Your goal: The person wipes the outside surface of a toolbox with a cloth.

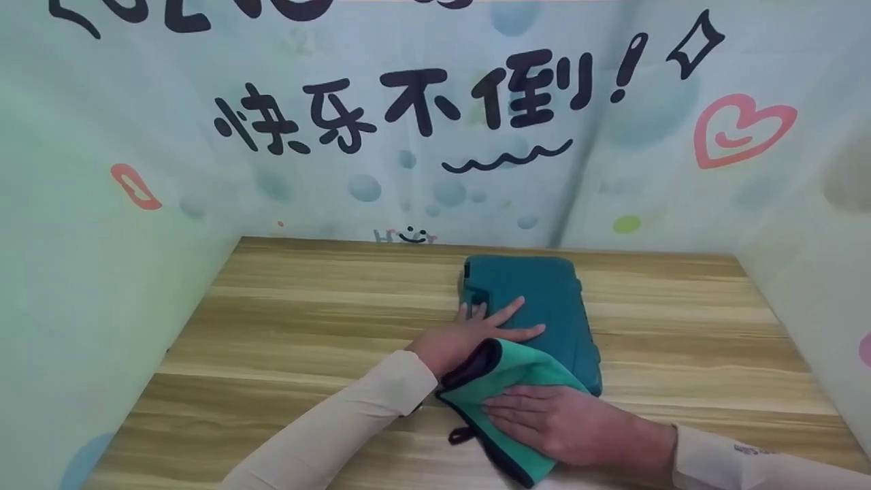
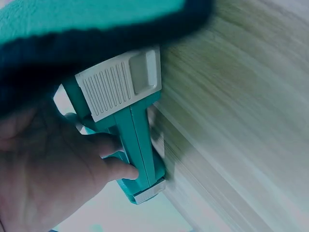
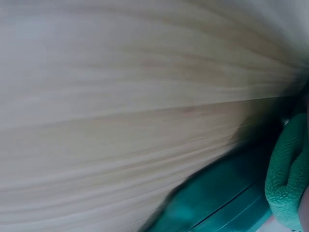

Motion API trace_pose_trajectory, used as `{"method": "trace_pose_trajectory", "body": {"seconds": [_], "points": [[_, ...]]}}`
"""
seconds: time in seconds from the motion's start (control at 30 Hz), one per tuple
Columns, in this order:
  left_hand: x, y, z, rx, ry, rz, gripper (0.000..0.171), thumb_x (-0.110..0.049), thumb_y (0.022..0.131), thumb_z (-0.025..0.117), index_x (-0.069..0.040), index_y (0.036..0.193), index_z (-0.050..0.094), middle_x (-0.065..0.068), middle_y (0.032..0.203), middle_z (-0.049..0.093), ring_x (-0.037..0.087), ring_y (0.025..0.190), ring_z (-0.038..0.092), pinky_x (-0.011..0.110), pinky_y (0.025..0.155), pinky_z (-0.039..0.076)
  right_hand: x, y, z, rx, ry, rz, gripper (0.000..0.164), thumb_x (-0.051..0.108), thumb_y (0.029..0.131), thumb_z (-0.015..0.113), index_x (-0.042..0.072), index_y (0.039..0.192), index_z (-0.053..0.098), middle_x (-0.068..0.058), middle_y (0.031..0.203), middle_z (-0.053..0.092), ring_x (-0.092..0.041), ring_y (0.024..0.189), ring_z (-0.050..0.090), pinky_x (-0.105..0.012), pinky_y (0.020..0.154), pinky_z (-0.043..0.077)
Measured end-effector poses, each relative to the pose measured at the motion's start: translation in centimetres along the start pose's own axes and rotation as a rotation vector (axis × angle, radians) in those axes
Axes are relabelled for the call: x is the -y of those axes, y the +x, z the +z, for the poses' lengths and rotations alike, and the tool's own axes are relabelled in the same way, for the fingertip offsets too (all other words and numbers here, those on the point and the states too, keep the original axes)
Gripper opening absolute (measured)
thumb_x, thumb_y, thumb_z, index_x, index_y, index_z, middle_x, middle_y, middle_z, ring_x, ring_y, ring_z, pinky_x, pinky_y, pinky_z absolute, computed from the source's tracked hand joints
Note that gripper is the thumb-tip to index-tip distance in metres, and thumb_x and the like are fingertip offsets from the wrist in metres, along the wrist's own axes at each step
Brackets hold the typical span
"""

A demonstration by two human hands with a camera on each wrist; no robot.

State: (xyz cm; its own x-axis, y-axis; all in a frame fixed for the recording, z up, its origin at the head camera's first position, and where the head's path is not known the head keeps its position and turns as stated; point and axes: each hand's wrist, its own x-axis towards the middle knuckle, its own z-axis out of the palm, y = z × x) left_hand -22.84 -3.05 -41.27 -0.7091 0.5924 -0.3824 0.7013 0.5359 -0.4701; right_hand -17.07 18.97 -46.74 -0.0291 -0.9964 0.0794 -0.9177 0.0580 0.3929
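Observation:
A teal plastic case (image 1: 524, 279) lies flat on the wooden table. My left hand (image 1: 452, 340) rests on its left side with fingers spread; two of them reach over the handle (image 2: 136, 145) beside a pale ribbed latch (image 2: 107, 89). A green cloth (image 1: 541, 364) with a dark border and a small loop drapes over the near end of the case. My right hand (image 1: 571, 422) lies on this cloth, its fingers straight and close together, the thumb hidden. In the right wrist view, the cloth's fuzzy folded edge (image 3: 285, 193) sits against the case's side.
The wood-grain table (image 1: 326, 306) spreads out on both sides of the case. A pale printed backdrop (image 1: 408, 197) with dark lettering stands along the back edge, and similar panels flank the table at left and right.

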Motion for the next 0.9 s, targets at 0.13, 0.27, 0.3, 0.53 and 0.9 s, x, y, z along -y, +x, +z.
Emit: {"method": "trace_pose_trajectory", "body": {"seconds": [0.13,0.27,0.3,0.53,0.9], "points": [[0.5,0.7,0.2,-0.065,-0.754,0.090,0.079,-0.026,0.106,0.057,-0.046,0.162,0.006,-0.002,0.168,-0.017,0.052,0.147,0.007,0.061,0.116,0.007,-0.3,-2.3,-0.1,-0.009,0.011,-0.013,0.048,0.021,0.115,0.021,0.004,0.149,0.051,-0.011,0.153,0.047,-0.018,0.144,0.037,-0.035,0.117,0.024],[0.7,1.2,0.4,-0.072,-0.807,0.102,0.077,-0.036,0.103,0.060,-0.044,0.162,0.011,-0.002,0.168,-0.015,0.055,0.145,0.007,0.063,0.116,0.004,-0.8,-4.8,-0.1,-0.032,0.084,-0.012,0.046,0.026,0.114,0.030,0.004,0.147,0.053,-0.010,0.153,0.047,-0.017,0.144,0.037,-0.035,0.117,0.024],[0.7,1.2,0.4,-0.074,-0.807,0.096,0.077,-0.036,0.103,0.061,-0.044,0.162,0.014,-0.004,0.169,-0.014,0.054,0.146,0.007,0.062,0.116,0.004,-1.0,-5.4,-0.2,-0.044,0.111,-0.015,0.046,0.026,0.113,0.031,0.004,0.147,0.054,-0.010,0.153,0.048,-0.018,0.144,0.037,-0.035,0.117,0.024],[0.8,1.2,0.5,-0.123,-0.820,0.099,0.075,-0.056,0.097,0.062,-0.038,0.161,0.028,-0.005,0.169,-0.007,0.055,0.145,0.008,0.062,0.116,0.007,-2.5,-8.4,-0.2,-0.160,0.210,-0.089,0.041,0.019,0.111,0.038,0.000,0.142,0.058,-0.011,0.150,0.050,-0.021,0.139,0.045,-0.037,0.115,0.030],[0.7,1.0,0.5,-0.108,-0.824,0.081,0.079,-0.066,0.094,0.059,-0.041,0.161,0.026,-0.009,0.169,-0.010,0.053,0.146,0.007,0.060,0.117,0.006,-3.0,-8.3,-0.1,-0.171,0.232,-0.127,0.041,0.018,0.111,0.038,-0.001,0.142,0.057,-0.011,0.148,0.052,-0.020,0.139,0.045,-0.037,0.115,0.029]]}}
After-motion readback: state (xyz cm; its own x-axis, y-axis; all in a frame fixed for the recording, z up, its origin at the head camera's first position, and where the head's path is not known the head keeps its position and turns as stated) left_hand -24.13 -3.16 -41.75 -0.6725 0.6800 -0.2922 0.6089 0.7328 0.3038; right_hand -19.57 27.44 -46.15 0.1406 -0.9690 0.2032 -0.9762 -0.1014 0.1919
